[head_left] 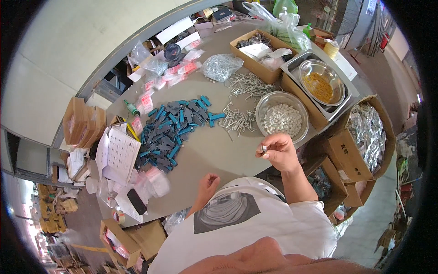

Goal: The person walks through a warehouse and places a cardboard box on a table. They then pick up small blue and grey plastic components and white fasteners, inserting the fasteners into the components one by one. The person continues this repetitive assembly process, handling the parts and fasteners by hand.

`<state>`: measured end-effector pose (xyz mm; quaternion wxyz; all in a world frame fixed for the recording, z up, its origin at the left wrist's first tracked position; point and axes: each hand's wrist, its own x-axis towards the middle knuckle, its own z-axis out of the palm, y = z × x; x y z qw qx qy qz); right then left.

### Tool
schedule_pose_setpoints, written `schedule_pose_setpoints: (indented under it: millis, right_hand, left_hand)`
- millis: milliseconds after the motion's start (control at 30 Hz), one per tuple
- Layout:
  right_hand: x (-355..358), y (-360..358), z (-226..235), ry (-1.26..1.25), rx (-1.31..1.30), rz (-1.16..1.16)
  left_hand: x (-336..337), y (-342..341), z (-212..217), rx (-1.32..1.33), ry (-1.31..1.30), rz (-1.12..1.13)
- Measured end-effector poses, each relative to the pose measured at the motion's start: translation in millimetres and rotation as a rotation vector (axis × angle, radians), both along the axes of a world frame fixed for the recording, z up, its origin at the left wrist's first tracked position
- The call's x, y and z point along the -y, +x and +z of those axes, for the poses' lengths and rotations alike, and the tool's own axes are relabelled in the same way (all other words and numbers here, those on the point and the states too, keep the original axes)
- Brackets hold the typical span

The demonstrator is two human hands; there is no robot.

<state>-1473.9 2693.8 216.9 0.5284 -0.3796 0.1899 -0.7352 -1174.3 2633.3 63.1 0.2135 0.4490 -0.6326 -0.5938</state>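
My right hand (282, 153) is raised at the table's near right side, thumb and fingers pinching a small silvery-white piece (263, 149). Just beyond it stands a steel bowl (261, 119) full of small white pieces (283, 119). My left hand (209, 184) is low over the near table edge with its fingers curled; whatever it may hold is hidden. A heap of dark grey and teal plastic parts (168, 130) lies on the left half of the table. Bent metal hex keys (238, 119) lie in loose piles left of the bowl.
At the far right are a cardboard box of dark parts (245, 40) and a steel bowl of yellowish pieces (338, 76). Right of me, a carton (349, 153) holds silvery packets. Papers (119, 153), a phone (137, 202) and plastic bags (157, 181) lie on the left.
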Motion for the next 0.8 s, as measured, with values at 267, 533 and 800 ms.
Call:
schedule_pose_setpoints:
  millis: [267,533,800]
  right_hand:
    - [6.1,18.3,8.1,-0.006,0.136,0.063]
    - [16.2,31.9,9.5,-0.032,0.176,0.145]
    - [24.5,45.6,10.8,-0.064,0.18,0.149]
  left_hand:
    - [-5.3,12.7,-6.5,-0.069,0.017,0.066]
    - [-13.1,29.5,-12.2,-0.112,0.053,0.153]
    - [-15.4,37.8,-2.9,-0.098,0.042,0.158]
